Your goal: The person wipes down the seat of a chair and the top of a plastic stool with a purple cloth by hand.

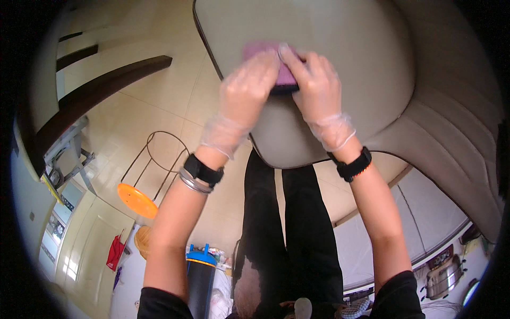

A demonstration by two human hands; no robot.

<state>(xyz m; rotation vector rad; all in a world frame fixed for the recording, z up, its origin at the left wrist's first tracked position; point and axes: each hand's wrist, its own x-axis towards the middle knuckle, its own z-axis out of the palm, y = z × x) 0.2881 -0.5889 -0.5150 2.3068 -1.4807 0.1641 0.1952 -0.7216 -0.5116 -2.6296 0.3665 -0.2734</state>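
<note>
Both my hands wear thin clear plastic gloves and meet over the grey-beige padded seat of a chair point(358, 48). Between them is a pink cloth or pad point(261, 48) with a dark lower edge, blurred by motion. My left hand point(249, 85) lies over its left part, the fingers bent onto it. My right hand point(316, 81) grips its right side, with the thumb on top. Both wrists bear black bands. Under the pad, its contact with the seat is hidden.
The padded backrest point(446, 131) curves along the right. On the tiled floor at the left is a stool with an orange seat point(137, 200) and thin metal legs. Dark wooden furniture legs point(115, 87) reach in at upper left. A black cylinder with a blue top point(201, 257) stands below.
</note>
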